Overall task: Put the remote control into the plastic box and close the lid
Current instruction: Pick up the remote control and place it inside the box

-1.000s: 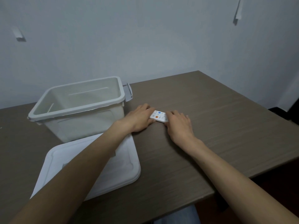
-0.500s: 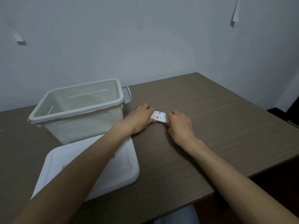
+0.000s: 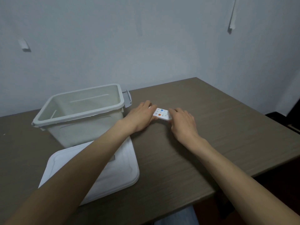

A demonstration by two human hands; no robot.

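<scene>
Open at the top: plastic box [image 3: 78, 111], mouth clear, lid [image 3: 116, 172] lying flat on the bench [image 3: 211, 127] just in front. Between remote control [image 3: 162, 114] and box, only the side latch [image 3: 128, 99] jutting out. Bare bench right of the hands.

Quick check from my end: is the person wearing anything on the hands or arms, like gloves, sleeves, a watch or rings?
Nothing that shows. The left hand and right hand are bare, with no gloves, and I see no rings. Both forearms are uncovered right down to the frame's bottom edge, so no sleeves are in view, and neither wrist carries a watch or band.
</scene>
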